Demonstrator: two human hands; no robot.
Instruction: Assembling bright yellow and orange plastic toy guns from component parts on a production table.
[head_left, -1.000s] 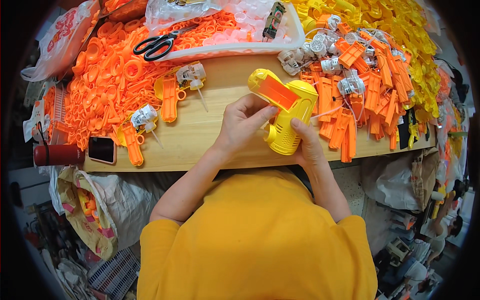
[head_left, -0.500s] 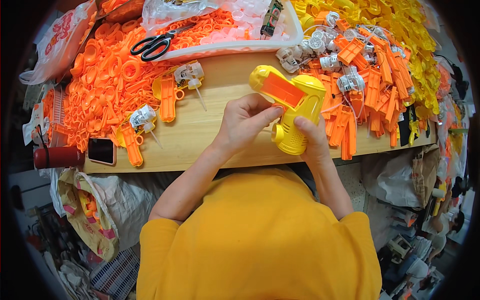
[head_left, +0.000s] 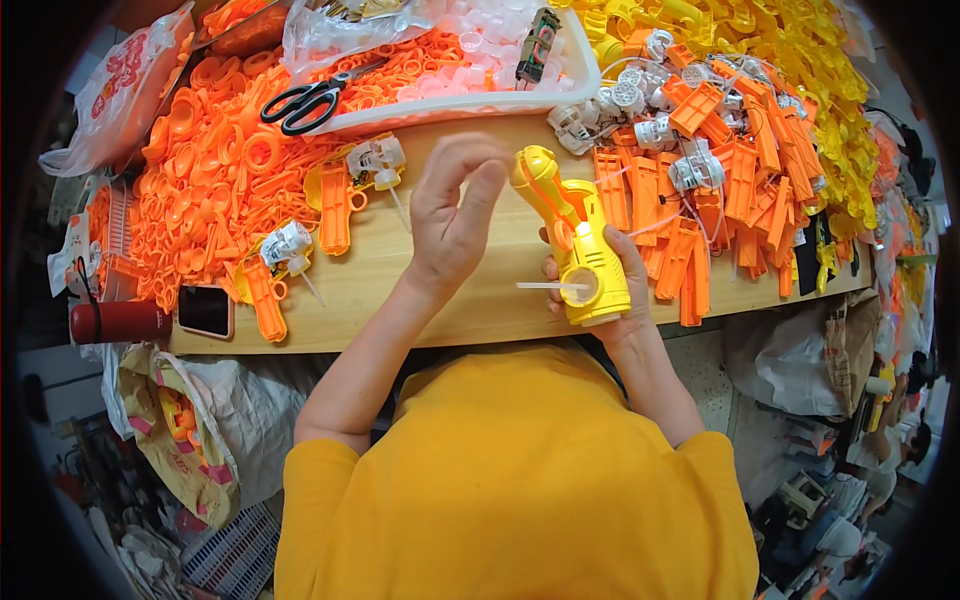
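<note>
- Table (head_left: 465, 290), light-brown wood, with speckled grey floor (head_left: 703, 382) below.
- On its far side, one white plastic tray (head_left: 500, 103); on its left, two orange-and-white plastic pieces (head_left: 335, 205).
- Over it, one yellow-and-orange plastic toy (head_left: 583, 245), held in the right hand (head_left: 637, 300); left hand (head_left: 452, 215) loosely curled, thumb apart.

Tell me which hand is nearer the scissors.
Left: the left hand is below and right of the scissors; the right hand is farther off, around the yellow housing.

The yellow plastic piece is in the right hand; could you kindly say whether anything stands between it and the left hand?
Nothing visible; only tabletop shows between the left hand and the yellow plastic piece.
</note>
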